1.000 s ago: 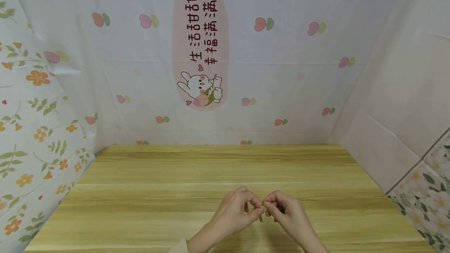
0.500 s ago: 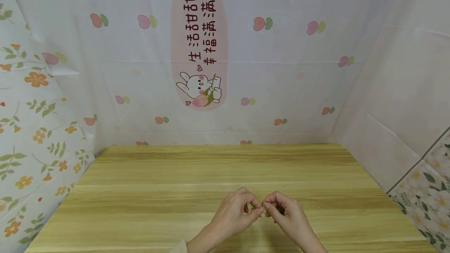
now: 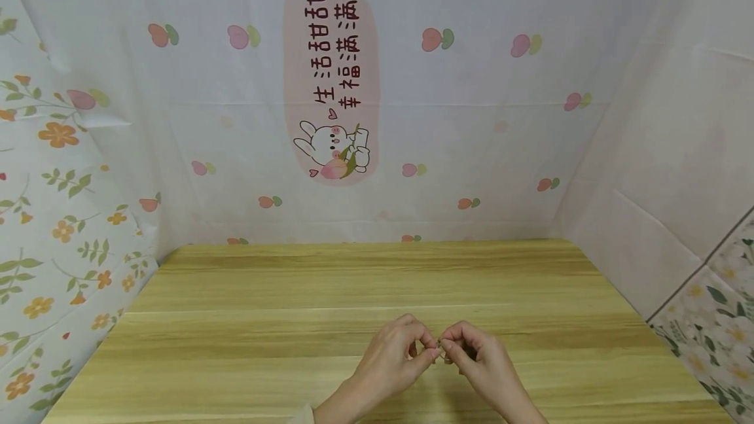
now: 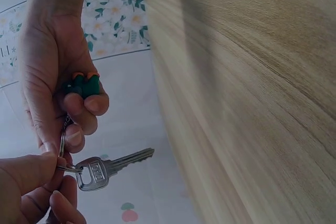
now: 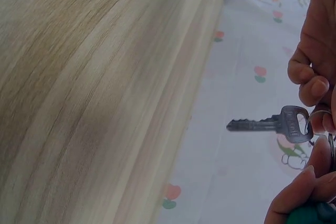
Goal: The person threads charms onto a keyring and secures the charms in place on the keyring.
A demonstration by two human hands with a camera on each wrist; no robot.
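Note:
Both hands meet fingertip to fingertip low over the table, right of centre in the head view. The left hand pinches a metal key ring between thumb and finger. A silver key hangs from this ring, its toothed blade pointing away from the fingers. The right hand pinches the other side of the ring, where a short chain joins. A dark green charm with orange bits sits within the right hand's curled fingers. The right wrist view shows the key side on, with the ring partly behind fingers.
A wood-grain table spreads under and around the hands. Behind it hangs a white cloth with fruit prints and a rabbit picture. Flower-patterned cloths stand at left and right.
Both hands stay almost where they were. A small thing hanging below the left fingertips a second ago has swung up and no longer hangs there in the head view.

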